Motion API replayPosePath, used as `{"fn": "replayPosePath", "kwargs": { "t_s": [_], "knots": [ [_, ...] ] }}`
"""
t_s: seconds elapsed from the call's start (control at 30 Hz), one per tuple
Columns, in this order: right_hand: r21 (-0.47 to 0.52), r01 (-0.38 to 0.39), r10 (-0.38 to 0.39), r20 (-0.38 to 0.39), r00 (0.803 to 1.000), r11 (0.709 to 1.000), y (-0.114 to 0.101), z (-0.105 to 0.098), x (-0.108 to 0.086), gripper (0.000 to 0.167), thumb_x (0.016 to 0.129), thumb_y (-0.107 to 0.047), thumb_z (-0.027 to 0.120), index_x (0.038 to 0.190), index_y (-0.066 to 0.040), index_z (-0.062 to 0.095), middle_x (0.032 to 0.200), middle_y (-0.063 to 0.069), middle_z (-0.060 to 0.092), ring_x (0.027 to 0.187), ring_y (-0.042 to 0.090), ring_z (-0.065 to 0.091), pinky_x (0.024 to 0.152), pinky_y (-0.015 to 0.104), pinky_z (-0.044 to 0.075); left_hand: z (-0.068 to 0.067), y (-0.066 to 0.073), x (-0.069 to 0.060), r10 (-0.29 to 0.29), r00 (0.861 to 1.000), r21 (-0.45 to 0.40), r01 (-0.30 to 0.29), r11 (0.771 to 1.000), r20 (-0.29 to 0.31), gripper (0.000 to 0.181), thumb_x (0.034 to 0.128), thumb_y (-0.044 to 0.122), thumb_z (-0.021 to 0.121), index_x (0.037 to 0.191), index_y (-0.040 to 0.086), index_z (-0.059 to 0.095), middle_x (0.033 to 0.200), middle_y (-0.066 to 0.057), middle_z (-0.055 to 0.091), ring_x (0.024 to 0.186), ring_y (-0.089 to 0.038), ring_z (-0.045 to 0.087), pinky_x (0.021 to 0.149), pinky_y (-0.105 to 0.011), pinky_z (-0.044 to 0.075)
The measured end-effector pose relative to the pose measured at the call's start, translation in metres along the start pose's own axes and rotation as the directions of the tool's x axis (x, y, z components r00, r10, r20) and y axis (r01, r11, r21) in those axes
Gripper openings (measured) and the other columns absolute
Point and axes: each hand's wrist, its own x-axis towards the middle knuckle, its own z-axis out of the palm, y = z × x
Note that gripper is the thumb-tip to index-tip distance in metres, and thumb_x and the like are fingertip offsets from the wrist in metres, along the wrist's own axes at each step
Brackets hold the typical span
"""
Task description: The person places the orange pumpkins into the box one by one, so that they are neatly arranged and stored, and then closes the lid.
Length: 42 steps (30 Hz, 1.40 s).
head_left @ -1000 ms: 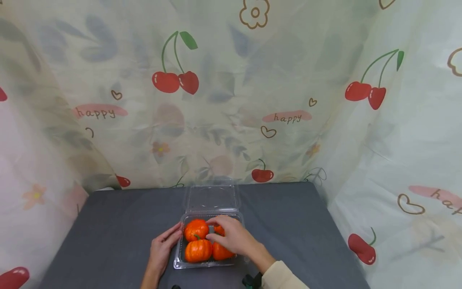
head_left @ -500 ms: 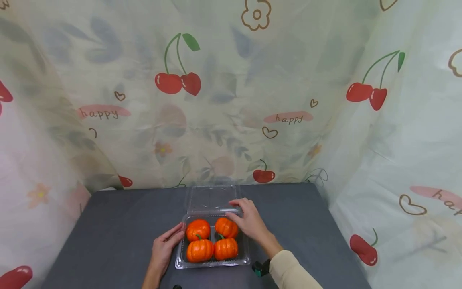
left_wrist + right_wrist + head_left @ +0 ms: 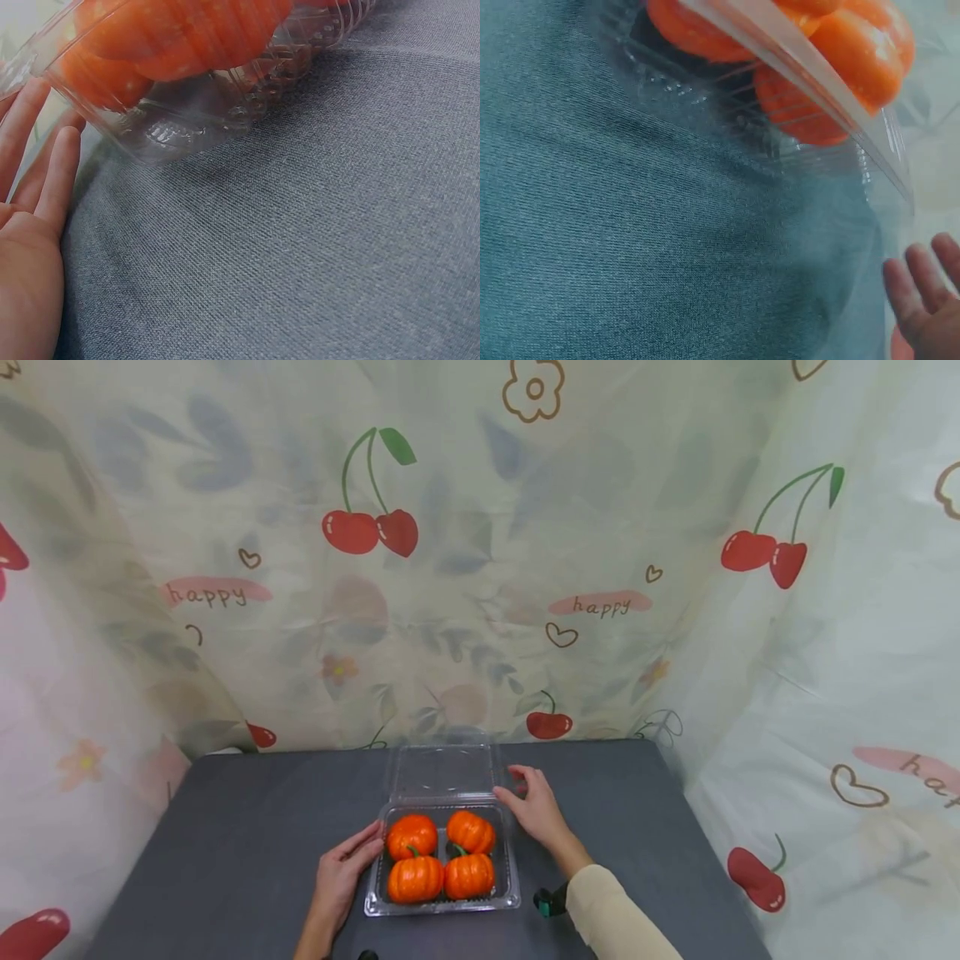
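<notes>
Several small orange pumpkins (image 3: 415, 880) sit in two rows inside a clear plastic clamshell container (image 3: 442, 909). Its transparent lid (image 3: 442, 772) is swung back, away from the person. My left hand (image 3: 339, 878) is at the container's left side, fingers extended, the fingertips touching or very near its rim. In the left wrist view, the same hand's fingers (image 3: 60, 176) look nearly straight beside the clear wall. By the hinge and the lid's right edge is my right hand (image 3: 540, 810), fingers slightly bent around nothing. The right wrist view has its fingers (image 3: 922, 277) apart from the container.
A dark grey cloth covers the table (image 3: 277, 818). Pale curtains (image 3: 465, 610) printed with cherries enclose the back and sides. A black and green wrist device (image 3: 551, 901) shows at the right sleeve (image 3: 618, 914).
My right hand has left the back right pumpkin and moved right and away from the person, toward the lid's right edge. The left hand stays at the container's side.
</notes>
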Motion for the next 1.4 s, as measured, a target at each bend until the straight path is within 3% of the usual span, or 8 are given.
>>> {"fn": "replayPosePath", "kwargs": {
  "t_s": [0.17,0.4,0.7,0.87,1.07,1.4],
  "knots": [
    [0.025,-0.117,0.116,0.047,0.992,0.993,0.003,0.002,0.005,0.064,0.095,-0.044,0.071,0.145,-0.010,0.051,0.133,0.016,0.063,0.111,0.032,0.067,0.095,0.050,0.059,-0.001,0.000,0.000,0.009,1.000,-0.002,-0.009,1.000,-0.006,0.059,0.0834,0.024,0.085,0.135,0.003,0.066,0.112,0.014,0.078,0.106,0.003,0.071,0.091,-0.015,0.057],
    [0.030,-0.179,0.176,0.082,0.981,0.983,0.012,0.010,0.006,0.065,0.097,-0.043,0.067,0.148,-0.006,0.049,0.132,0.018,0.068,0.114,0.033,0.069,0.099,0.050,0.057,-0.002,-0.001,-0.002,-0.030,1.000,-0.015,0.030,0.999,0.001,0.061,0.0830,0.024,0.085,0.136,0.004,0.065,0.111,0.015,0.078,0.107,0.003,0.071,0.091,-0.015,0.057],
    [0.043,-0.164,0.158,0.118,0.980,0.985,0.017,0.017,0.005,0.061,0.100,-0.032,0.065,0.148,0.002,0.049,0.132,0.020,0.068,0.115,0.034,0.069,0.099,0.049,0.058,0.000,-0.002,-0.002,0.018,1.000,-0.016,-0.018,1.000,0.002,0.058,0.0844,0.020,0.084,0.135,0.000,0.064,0.116,0.007,0.077,0.106,0.002,0.071,0.089,-0.015,0.058],
    [0.050,-0.148,0.140,0.128,0.982,0.988,0.016,0.017,0.004,0.057,0.102,-0.029,0.064,0.147,0.002,0.050,0.132,0.020,0.067,0.113,0.034,0.069,0.094,0.046,0.061,0.001,-0.001,-0.002,0.010,1.000,-0.022,-0.010,1.000,0.007,0.059,0.0834,0.021,0.085,0.135,0.001,0.064,0.117,0.006,0.077,0.106,0.003,0.071,0.090,-0.015,0.057],
    [0.064,-0.117,0.109,0.107,0.988,0.991,0.017,0.016,0.003,0.054,0.101,-0.024,0.065,0.144,0.004,0.051,0.128,0.021,0.069,0.110,0.035,0.070,0.092,0.046,0.061,0.003,-0.003,-0.002,-0.001,1.000,-0.035,0.001,0.999,0.008,0.059,0.0828,0.019,0.085,0.135,0.001,0.065,0.113,0.009,0.078,0.106,0.002,0.072,0.090,-0.015,0.058],
    [0.100,-0.106,0.100,0.065,0.993,0.989,0.014,0.018,0.006,0.053,0.097,-0.020,0.070,0.141,0.003,0.053,0.123,0.020,0.070,0.103,0.033,0.071,0.085,0.043,0.062,0.001,-0.002,0.001,0.023,1.000,-0.010,-0.023,1.000,-0.002,0.058,0.0838,0.019,0.085,0.134,0.000,0.065,0.116,0.004,0.077,0.104,0.002,0.072,0.087,-0.015,0.059]
  ]
}}
